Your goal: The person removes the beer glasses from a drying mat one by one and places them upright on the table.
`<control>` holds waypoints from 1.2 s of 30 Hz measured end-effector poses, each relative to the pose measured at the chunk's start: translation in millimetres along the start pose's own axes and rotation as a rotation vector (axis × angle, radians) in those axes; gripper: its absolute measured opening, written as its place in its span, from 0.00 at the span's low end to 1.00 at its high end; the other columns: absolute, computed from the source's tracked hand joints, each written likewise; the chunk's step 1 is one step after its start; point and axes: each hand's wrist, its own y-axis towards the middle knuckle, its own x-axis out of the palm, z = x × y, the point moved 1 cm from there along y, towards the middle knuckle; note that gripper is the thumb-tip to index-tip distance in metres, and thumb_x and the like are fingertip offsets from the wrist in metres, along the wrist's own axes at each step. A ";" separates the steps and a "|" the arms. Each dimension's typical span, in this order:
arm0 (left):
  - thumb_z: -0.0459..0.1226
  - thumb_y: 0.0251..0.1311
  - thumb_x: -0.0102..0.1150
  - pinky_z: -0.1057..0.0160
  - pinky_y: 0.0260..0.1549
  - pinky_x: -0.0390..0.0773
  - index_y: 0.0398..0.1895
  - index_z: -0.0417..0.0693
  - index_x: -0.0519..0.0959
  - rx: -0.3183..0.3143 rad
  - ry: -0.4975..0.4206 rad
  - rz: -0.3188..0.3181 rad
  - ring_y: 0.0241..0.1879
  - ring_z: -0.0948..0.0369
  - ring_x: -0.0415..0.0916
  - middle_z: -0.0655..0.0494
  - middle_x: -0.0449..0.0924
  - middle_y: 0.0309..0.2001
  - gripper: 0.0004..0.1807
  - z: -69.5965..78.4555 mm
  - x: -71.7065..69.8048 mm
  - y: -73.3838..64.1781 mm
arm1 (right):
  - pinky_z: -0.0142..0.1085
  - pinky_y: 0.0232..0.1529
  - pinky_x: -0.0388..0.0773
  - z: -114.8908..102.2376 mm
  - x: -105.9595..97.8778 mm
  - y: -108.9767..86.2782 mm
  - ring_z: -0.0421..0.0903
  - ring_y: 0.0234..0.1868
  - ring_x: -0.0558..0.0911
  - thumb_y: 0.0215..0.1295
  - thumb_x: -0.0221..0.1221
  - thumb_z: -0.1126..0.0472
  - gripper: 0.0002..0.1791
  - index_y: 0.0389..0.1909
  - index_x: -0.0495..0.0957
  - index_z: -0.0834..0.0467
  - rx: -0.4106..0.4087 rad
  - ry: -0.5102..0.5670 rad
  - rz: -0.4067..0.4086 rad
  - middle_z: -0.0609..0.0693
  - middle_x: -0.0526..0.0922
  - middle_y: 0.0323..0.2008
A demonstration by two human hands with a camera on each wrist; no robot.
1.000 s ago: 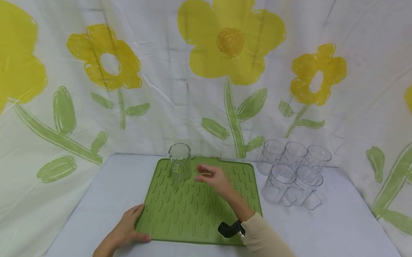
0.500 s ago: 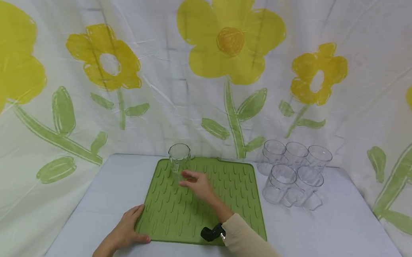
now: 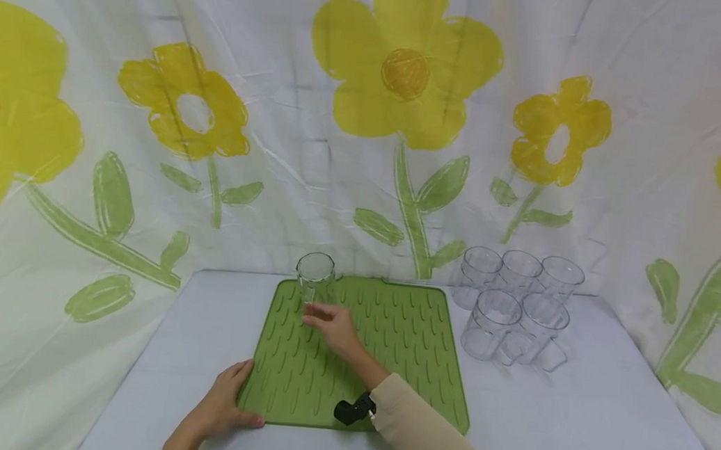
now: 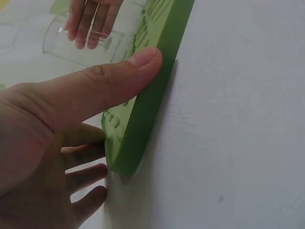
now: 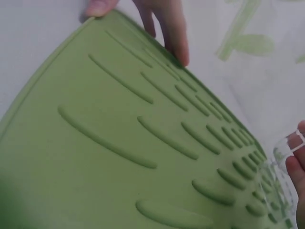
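Note:
A clear glass mug (image 3: pixel 315 277) stands upright on the back left part of a green ridged drying mat (image 3: pixel 389 359). My right hand (image 3: pixel 337 331) pinches the mug's handle (image 5: pixel 282 145) between thumb and fingers, as the right wrist view shows. Seen from the left wrist, that hand's fingers show partly through the glass. My left hand (image 3: pixel 219 400) spans the mat's front left corner. Its thumb (image 4: pixel 138 62) lies on the front edge, and the extended fingers (image 4: pixel 86 157) touch the left side.
Several more clear glass mugs (image 3: pixel 494 325) stand close together on the white table (image 3: pixel 547 433), right of the mat. A white curtain (image 3: pixel 312 201) with yellow flowers hangs right behind the table's back edge. A black wrist device (image 3: pixel 354 409) sits at my right cuff.
My right hand has moved left across the mat to the mug and now holds its handle. The left hand stays at the mat's corner, and the mug stands where it was.

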 end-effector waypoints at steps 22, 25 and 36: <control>0.44 0.30 0.82 0.33 0.67 0.56 0.71 0.26 0.54 -0.002 0.003 -0.010 0.69 0.30 0.51 0.26 0.56 0.69 0.65 0.6 -0.7 0.6 | 0.56 0.50 0.81 -17.9 -7.5 -3.9 0.58 0.45 0.86 0.64 0.61 0.67 0.11 0.44 0.83 0.69 0.011 -0.084 0.101 0.66 0.86 0.42; 0.44 0.31 0.82 0.33 0.68 0.56 0.71 0.26 0.54 0.002 0.002 -0.010 0.70 0.30 0.50 0.26 0.56 0.70 0.65 0.9 -1.1 0.8 | 0.59 0.48 0.81 -28.3 -9.9 -8.2 0.60 0.43 0.85 0.65 0.60 0.67 0.11 0.43 0.83 0.70 -0.022 -0.119 0.118 0.67 0.86 0.40; 0.43 0.30 0.81 0.32 0.67 0.55 0.71 0.26 0.54 0.000 -0.006 -0.009 0.70 0.30 0.50 0.26 0.55 0.70 0.64 1.3 -0.5 -0.5 | 0.29 0.33 0.81 0.1 -22.3 -4.4 0.56 0.38 0.85 0.65 0.62 0.61 0.10 0.39 0.85 0.64 -0.055 -0.268 0.256 0.58 0.87 0.36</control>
